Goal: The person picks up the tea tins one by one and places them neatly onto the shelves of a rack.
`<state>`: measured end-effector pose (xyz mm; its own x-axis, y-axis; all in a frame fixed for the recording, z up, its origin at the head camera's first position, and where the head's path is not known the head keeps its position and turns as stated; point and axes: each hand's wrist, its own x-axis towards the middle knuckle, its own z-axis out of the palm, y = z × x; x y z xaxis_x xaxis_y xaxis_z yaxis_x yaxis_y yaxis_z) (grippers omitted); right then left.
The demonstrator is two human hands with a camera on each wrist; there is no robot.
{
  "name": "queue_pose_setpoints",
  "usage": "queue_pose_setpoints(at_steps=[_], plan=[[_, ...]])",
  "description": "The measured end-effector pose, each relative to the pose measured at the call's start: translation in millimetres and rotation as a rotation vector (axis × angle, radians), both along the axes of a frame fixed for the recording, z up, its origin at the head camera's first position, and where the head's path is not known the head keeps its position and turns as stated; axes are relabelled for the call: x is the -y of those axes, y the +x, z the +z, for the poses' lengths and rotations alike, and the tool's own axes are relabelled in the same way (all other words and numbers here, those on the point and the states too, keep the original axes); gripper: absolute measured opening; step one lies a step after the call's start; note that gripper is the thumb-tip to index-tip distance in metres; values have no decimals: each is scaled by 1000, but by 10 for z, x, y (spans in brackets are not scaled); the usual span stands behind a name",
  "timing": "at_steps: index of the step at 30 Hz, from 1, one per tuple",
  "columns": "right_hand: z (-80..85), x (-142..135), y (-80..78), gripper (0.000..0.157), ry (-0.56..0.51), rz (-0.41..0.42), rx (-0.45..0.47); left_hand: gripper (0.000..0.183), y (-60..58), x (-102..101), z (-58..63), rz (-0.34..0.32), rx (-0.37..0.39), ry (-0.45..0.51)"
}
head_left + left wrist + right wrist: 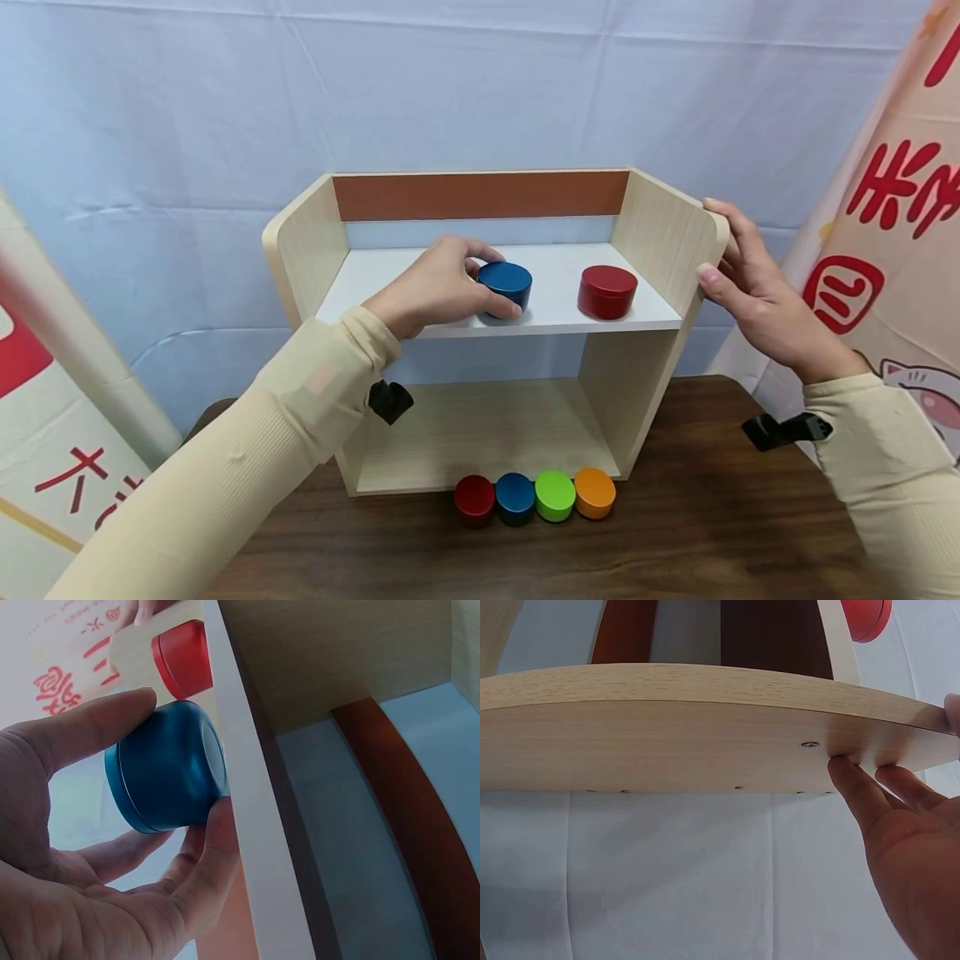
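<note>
My left hand [442, 287] holds a blue round tin [506, 283] between thumb and fingers at the upper board of a small wooden shelf [487, 329]. In the left wrist view, the thumb [112, 724] lies on one side of the tin [169, 769], the fingers on the other. Whether its base touches the board is unclear. On the same board, to the right, sits a red round tin [607, 292]. My right hand [761, 296] grips the shelf's right side panel [675, 242] at its edge; fingertips [844, 769] press its outer face.
A row of red [475, 500], blue [515, 498], green [555, 496] and orange tins [595, 492] stands on the dark wooden table [675, 533], before the shelf's lower board [480, 425]. Pale blue cloth [465, 83] hangs behind; printed banners [892, 217] flank the sides.
</note>
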<state>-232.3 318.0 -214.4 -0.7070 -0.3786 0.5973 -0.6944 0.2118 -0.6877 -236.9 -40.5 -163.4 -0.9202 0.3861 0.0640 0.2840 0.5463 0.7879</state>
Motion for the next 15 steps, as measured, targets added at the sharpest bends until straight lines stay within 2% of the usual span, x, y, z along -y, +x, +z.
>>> queue_pose_setpoints(at_steps=[15], plan=[[3, -10, -11, 73, 26, -24, -5, 66, -84, -23, -31, 8, 2, -12]])
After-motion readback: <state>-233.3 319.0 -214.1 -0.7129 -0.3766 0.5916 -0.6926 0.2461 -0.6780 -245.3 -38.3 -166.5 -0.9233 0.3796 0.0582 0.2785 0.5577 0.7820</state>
